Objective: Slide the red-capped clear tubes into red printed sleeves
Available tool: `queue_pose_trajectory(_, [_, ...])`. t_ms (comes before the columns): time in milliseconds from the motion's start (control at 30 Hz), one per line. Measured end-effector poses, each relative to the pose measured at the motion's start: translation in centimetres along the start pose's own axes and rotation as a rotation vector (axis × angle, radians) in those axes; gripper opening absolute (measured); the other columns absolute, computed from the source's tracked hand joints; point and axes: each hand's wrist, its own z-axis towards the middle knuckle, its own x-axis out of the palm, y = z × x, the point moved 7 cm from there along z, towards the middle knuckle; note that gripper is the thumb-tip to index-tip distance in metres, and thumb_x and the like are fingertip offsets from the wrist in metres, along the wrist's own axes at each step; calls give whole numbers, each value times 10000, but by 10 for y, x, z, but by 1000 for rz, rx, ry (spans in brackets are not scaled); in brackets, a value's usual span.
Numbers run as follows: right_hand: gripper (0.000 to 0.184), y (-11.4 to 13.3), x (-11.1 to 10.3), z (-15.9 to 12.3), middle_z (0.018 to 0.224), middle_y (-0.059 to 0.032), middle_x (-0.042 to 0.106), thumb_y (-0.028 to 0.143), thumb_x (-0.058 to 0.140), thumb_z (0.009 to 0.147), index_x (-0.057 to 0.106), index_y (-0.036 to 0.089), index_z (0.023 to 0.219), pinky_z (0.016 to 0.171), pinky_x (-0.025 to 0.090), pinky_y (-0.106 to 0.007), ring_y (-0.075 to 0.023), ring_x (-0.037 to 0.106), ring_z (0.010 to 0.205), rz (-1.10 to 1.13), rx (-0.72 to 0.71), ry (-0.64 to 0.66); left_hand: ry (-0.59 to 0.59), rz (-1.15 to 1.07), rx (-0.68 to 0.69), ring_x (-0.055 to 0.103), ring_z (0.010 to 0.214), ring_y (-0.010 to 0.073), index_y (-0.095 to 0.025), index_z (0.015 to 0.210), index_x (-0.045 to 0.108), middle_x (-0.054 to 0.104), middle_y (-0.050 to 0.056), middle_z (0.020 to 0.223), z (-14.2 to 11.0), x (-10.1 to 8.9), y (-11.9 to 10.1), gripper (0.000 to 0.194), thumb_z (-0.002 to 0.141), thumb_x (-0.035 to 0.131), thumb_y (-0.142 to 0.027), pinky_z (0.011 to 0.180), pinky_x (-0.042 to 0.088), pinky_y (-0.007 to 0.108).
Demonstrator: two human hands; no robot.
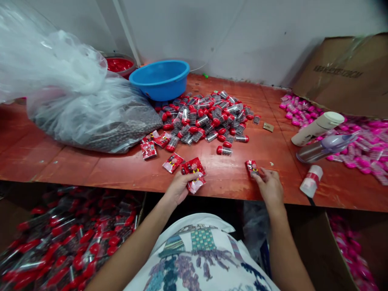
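Packets [194, 171] of glossy red and white print, small and flat, are gripped as a bunched stack by the left hand [181, 186], fingers curled around them at the bench [91, 169] edge. One more red packet [251, 167] is pinched by the fingers of the right hand [270, 186], at three o'clock from the stack. Three loose packets [157, 143] and a single one [172, 162] lie at eleven o'clock, beneath a heap of red-capped vials [206, 117].
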Motion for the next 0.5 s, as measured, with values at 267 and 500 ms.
queue_pose_trajectory(267, [91,144,80,-45,804,-4,628,256,607,814,685,232,854,659,449,-256,-156,571,727,664,-320,346,56,68,13,696,711,214,-96,915,672,731,85,817,-4,27,1,461,488,845,-107,643,577,296])
queue_pose_trajectory(500, [436,185,75,-40,1037,-1,700,57,452,839,619,287,1169,857,459,-275,-158,623,927,373,-707,469,-113,122,133,709,733,227,-157,933,676,747,35,812,0,15,-23,547,420,864,-122,632,590,270])
